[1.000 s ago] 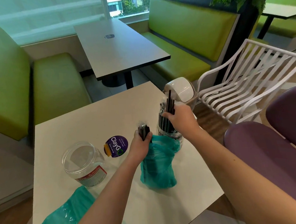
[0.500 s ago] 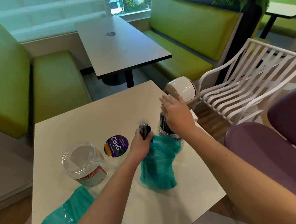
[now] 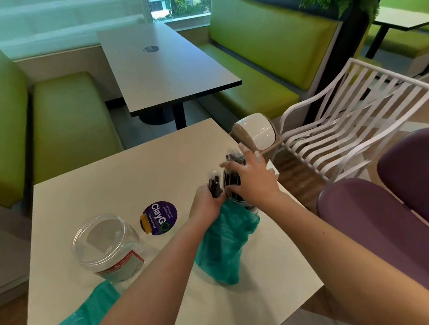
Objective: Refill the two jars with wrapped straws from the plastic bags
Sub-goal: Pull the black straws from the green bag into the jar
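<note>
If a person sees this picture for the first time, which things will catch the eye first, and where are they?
Near the table's right edge, the left hand grips a bundle of dark wrapped straws above a teal plastic bag, while the right hand reaches over a straw-filled jar. To the left stands an empty clear jar, beside a round purple sticker.

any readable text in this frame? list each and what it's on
"ClayGO": large white letters on the round purple sticker on the near table.
Small white lines beside it on the same sticker: too small to read surely.
Red-edged label on the empty clear jar: script print, blurred, unreadable.
Dark round sticker on the far table: too small to read.
</note>
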### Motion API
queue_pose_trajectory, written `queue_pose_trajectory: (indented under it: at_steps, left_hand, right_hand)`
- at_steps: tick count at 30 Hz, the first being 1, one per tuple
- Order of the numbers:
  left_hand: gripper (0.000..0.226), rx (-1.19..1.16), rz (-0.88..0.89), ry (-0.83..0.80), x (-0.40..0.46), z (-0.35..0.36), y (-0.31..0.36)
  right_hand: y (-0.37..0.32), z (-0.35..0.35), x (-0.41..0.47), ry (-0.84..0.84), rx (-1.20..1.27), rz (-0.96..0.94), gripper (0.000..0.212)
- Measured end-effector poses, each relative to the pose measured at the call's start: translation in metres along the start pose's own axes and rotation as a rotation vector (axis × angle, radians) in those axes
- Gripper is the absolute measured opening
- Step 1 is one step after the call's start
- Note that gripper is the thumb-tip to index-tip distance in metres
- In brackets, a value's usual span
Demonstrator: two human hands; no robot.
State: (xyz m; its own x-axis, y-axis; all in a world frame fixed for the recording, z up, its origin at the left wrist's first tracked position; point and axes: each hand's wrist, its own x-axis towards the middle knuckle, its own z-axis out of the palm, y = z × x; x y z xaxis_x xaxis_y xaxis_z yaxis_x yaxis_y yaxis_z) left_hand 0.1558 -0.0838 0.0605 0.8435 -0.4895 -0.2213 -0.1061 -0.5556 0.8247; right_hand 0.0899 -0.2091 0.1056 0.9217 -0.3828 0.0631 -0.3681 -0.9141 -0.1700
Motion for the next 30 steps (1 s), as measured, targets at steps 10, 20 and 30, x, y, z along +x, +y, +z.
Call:
queue_pose_trajectory:
  at_steps: [10, 20, 30]
  left_hand:
    - [0.023, -0.029, 0.007, 0.026, 0.004, -0.001, 0.000]
    - [0.026, -0.088, 0.005, 0.036, 0.000, 0.001, 0.002]
    - [0.014, -0.062, 0.054, 0.026, -0.002, 0.001, 0.004]
  right_hand:
    - [0.032, -0.026, 0.029, -0.050, 0.151, -0.320, 0.027]
    - [0.036, -0.017, 0.008, -0.022, 0.226, -0.280, 0.050]
    - [0.045, -0.032, 0.015, -0.043, 0.239, -0.050, 0.063]
